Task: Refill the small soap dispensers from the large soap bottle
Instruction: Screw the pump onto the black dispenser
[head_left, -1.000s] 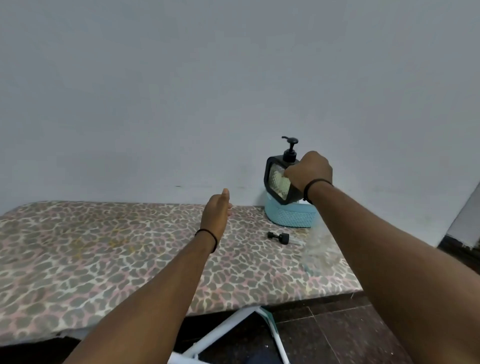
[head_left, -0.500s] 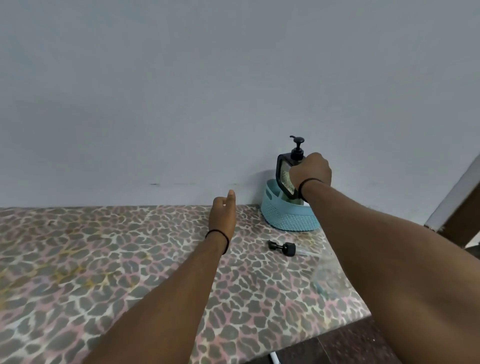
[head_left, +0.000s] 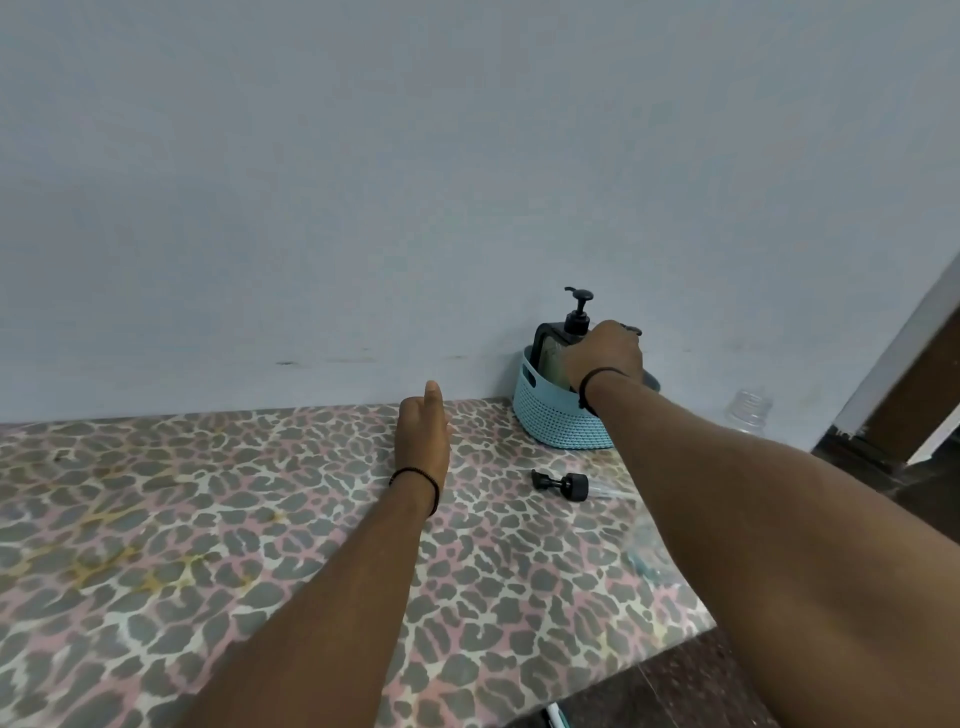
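A black-framed soap dispenser (head_left: 549, 353) with a black pump head stands inside a teal woven basket (head_left: 550, 415) at the table's far right, against the wall. My right hand (head_left: 605, 356) grips the dispenser from above and hides most of its right side. A loose black pump top (head_left: 563, 484) with a clear tube lies on the tablecloth in front of the basket. My left hand (head_left: 422, 431) hovers over the table left of the basket, fingers relaxed and holding nothing. A clear plastic bottle (head_left: 748, 410) shows faintly beyond the table's right end.
The table (head_left: 208, 519) wears a leopard-print cloth and stands against a pale grey wall. Its right edge drops to a dark floor (head_left: 685, 691). A door frame (head_left: 904, 364) rises at the far right. A clear object (head_left: 647, 551) lies blurred by my right forearm.
My right hand has carried the dispenser down into the teal basket. The view has shifted closer over the table. My left hand stays hovering, open.
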